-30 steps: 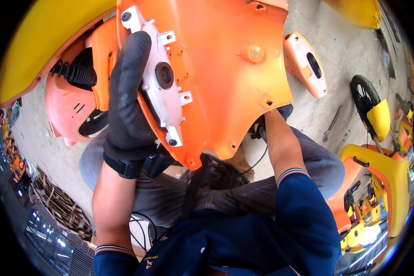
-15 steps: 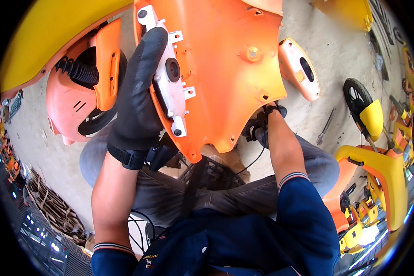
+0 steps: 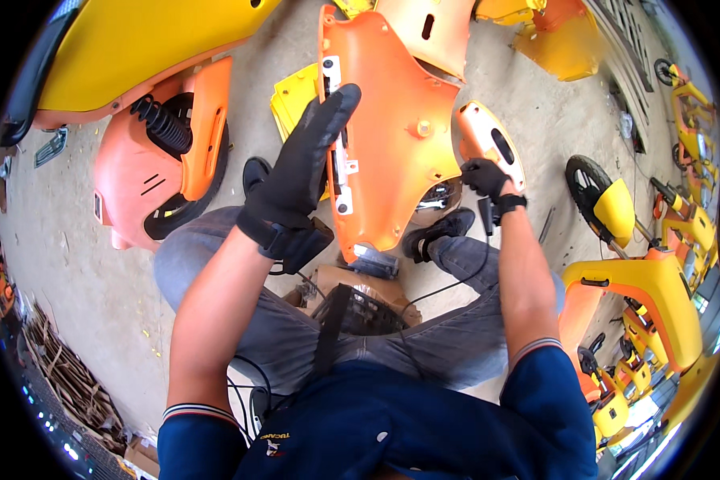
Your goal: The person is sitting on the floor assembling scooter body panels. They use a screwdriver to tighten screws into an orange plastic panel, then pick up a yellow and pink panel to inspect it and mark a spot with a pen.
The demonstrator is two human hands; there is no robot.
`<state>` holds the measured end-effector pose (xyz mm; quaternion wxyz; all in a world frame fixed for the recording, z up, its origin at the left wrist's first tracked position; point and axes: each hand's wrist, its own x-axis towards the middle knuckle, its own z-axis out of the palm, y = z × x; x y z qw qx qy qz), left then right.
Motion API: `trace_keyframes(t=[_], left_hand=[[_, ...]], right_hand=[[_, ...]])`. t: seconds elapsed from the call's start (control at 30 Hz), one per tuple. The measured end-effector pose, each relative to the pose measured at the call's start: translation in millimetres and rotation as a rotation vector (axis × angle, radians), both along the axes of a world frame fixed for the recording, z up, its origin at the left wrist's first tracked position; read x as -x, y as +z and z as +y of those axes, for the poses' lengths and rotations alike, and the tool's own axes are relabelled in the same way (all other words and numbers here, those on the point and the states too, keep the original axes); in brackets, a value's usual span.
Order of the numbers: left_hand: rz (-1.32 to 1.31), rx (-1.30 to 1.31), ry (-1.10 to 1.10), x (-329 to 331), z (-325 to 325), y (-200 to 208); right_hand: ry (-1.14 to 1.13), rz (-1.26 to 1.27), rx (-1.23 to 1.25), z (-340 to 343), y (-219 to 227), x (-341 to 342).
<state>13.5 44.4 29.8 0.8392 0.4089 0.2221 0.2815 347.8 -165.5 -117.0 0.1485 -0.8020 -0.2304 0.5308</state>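
Observation:
An orange moulded panel [image 3: 384,120], like a scooter's body part, stands tilted in front of me, its hollow side with screw posts toward me. A slim white-framed lamp unit [image 3: 342,168] is fixed along its left edge. My left hand [image 3: 308,152], in a black glove, is closed on that edge, with the thumb over the lamp and the fingers hidden behind. My right hand [image 3: 486,176], also gloved in black, is curled closed beside the panel's right corner. What it holds, if anything, cannot be made out. A black strap and a cable are at the right wrist.
On the left stands a yellow and orange scooter body [image 3: 144,56] with a wheel and black spring. Right of the panel lies an orange-white part [image 3: 488,136]. A black wheel with yellow mudguard [image 3: 596,196] and a yellow frame [image 3: 640,280] stand farther right. Cardboard [image 3: 360,282] lies between my legs.
The panel has moved away from me and turned more edge-on, with my left hand still on its edge. My right hand has come out from behind it to its right side.

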Motion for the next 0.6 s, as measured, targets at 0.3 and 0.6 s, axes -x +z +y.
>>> trace_keyframes(t=[0.3,0.6], left_hand=[[0.015,0.291,-0.130,-18,-6,15],[0.003,-0.029,-0.274,-8,-23,-8]], right_hand=[[0.067,-0.216,-0.673,54,226,83],[0.379,-0.427,-0.765,78,184,152]])
